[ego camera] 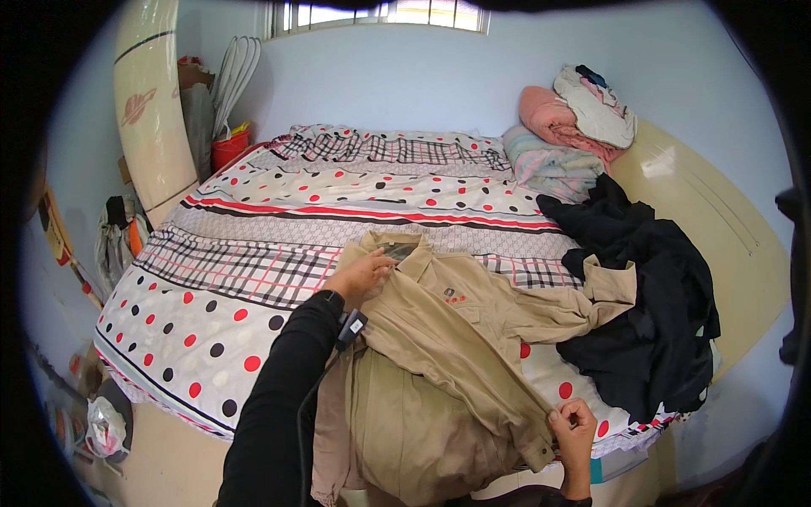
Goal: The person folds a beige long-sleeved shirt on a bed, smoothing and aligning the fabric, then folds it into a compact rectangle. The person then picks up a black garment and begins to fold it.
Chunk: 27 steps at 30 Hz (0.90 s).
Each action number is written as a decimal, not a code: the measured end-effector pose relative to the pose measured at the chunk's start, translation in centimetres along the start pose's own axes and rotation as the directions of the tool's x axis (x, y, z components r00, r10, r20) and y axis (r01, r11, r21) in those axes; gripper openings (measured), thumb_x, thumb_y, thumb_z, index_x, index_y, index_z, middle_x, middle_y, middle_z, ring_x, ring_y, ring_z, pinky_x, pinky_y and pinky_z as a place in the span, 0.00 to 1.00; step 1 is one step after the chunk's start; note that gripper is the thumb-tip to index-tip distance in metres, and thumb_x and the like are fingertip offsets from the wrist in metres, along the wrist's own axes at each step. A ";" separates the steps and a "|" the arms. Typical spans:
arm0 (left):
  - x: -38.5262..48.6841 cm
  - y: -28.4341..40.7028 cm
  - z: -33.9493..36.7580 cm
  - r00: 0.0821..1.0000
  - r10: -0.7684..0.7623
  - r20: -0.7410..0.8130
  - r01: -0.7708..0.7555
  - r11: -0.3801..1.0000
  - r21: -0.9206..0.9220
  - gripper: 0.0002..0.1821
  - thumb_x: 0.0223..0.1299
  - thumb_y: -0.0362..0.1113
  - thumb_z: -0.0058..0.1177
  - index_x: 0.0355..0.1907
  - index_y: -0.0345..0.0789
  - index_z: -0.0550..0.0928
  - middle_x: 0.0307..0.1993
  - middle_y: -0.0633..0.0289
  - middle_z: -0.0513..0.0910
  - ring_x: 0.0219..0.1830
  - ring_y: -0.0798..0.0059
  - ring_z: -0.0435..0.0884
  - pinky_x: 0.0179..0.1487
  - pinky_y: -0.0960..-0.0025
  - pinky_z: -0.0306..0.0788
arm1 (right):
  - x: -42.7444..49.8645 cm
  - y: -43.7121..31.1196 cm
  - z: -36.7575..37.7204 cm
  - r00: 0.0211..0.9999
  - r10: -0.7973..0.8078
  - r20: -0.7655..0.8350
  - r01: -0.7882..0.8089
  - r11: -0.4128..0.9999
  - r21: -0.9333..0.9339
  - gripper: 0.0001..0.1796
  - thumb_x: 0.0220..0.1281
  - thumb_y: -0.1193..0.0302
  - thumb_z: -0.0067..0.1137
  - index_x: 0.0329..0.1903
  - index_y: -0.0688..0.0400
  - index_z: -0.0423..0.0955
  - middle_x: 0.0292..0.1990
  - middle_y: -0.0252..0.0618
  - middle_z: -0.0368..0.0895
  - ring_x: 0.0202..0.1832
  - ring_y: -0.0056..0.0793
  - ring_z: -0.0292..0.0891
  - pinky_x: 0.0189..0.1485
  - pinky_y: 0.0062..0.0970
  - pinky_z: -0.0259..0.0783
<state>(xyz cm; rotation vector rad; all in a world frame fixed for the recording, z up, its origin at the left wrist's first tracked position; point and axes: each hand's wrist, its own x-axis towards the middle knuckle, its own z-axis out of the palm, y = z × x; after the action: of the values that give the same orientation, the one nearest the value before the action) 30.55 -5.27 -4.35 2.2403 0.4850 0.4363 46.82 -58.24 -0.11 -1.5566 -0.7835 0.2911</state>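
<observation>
A khaki long-sleeved shirt (pixel 437 317) lies on the near side of the bed, its collar pointing away from me and its lower part hanging over the edge. My left hand (pixel 364 279) rests on it beside the collar, fingers extended; whether it pinches any cloth I cannot tell. Near the bed's front edge, my right hand (pixel 573 421) grips the cuff end of one sleeve, which runs diagonally across the shirt front. The other sleeve stretches to the right, its turned-back cuff over a heap of black clothing (pixel 640 317).
Spotted and plaid bedding (pixel 209 323) covers the bed. Folded quilts (pixel 557 152) are piled at the back right corner. A red bucket (pixel 230 151) and a tall rolled or curved board (pixel 149 108) stand beyond the left edge. A plastic bag (pixel 106 428) lies low at left.
</observation>
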 end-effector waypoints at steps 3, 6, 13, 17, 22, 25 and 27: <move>1.1 0.1 -1.4 0.992 -0.110 0.055 0.108 0.993 0.037 0.22 0.65 0.26 0.47 0.62 0.39 0.76 0.65 0.51 0.70 0.40 0.71 0.82 0.43 0.68 0.74 | -0.2 -1.7 0.7 0.930 -0.349 0.120 0.368 0.897 -0.243 0.12 0.49 0.80 0.63 0.24 0.57 0.65 0.31 0.36 0.76 0.31 0.24 0.71 0.37 0.21 0.67; 1.2 0.8 -1.2 0.989 -0.138 0.060 0.130 0.983 0.129 0.19 0.64 0.25 0.47 0.56 0.39 0.79 0.52 0.56 0.80 0.38 0.70 0.82 0.43 0.68 0.74 | -0.7 -3.4 1.5 0.857 -0.399 0.325 0.466 0.870 -0.163 0.15 0.44 0.81 0.64 0.21 0.57 0.64 0.32 0.40 0.79 0.32 0.31 0.76 0.38 0.26 0.71; 0.4 2.0 -0.5 0.995 -0.002 -0.095 0.036 0.934 0.356 0.05 0.59 0.24 0.50 0.38 0.33 0.77 0.31 0.57 0.82 0.35 0.66 0.81 0.39 0.65 0.72 | -2.1 -5.0 2.3 0.867 -0.448 0.219 0.485 0.859 -0.166 0.17 0.40 0.86 0.66 0.23 0.58 0.64 0.30 0.42 0.82 0.35 0.36 0.81 0.38 0.30 0.75; -0.5 2.0 -0.6 0.981 0.022 -0.191 0.030 0.964 0.266 0.04 0.57 0.24 0.52 0.33 0.33 0.72 0.26 0.57 0.77 0.30 0.67 0.76 0.36 0.64 0.70 | -0.8 -1.4 1.5 0.951 -0.288 -0.114 0.261 0.943 -0.207 0.13 0.53 0.81 0.62 0.24 0.58 0.64 0.28 0.36 0.75 0.31 0.24 0.74 0.36 0.24 0.70; -0.7 2.2 0.1 0.969 -0.092 -0.228 0.102 0.994 0.029 0.03 0.62 0.30 0.46 0.34 0.34 0.70 0.25 0.55 0.75 0.28 0.66 0.74 0.34 0.64 0.70 | 3.7 5.0 -0.9 0.947 0.262 -0.188 -0.243 0.963 0.118 0.13 0.59 0.78 0.61 0.25 0.59 0.65 0.25 0.28 0.70 0.28 0.13 0.63 0.31 0.17 0.62; -0.3 2.7 0.6 0.953 -0.105 -0.283 0.149 0.979 0.141 0.05 0.65 0.33 0.42 0.35 0.34 0.71 0.26 0.50 0.78 0.30 0.57 0.79 0.35 0.59 0.70 | 3.7 6.7 -1.4 0.965 0.176 -0.193 -0.212 0.959 -0.187 0.13 0.59 0.78 0.61 0.25 0.54 0.66 0.23 0.22 0.68 0.26 0.08 0.61 0.30 0.13 0.59; 0.1 3.2 0.9 0.950 -0.057 -0.306 0.164 0.927 0.337 0.08 0.67 0.36 0.40 0.35 0.34 0.71 0.29 0.46 0.80 0.33 0.50 0.80 0.36 0.54 0.71 | 3.3 6.6 -1.3 0.979 0.111 -0.171 -0.131 0.985 -0.113 0.06 0.60 0.78 0.60 0.30 0.58 0.72 0.22 0.22 0.68 0.26 0.09 0.62 0.29 0.14 0.59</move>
<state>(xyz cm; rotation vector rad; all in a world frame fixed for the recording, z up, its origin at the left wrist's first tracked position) 31.67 -7.75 -2.49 2.4913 0.9072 0.6683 52.03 -56.90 -5.36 -1.7253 -0.5879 0.2033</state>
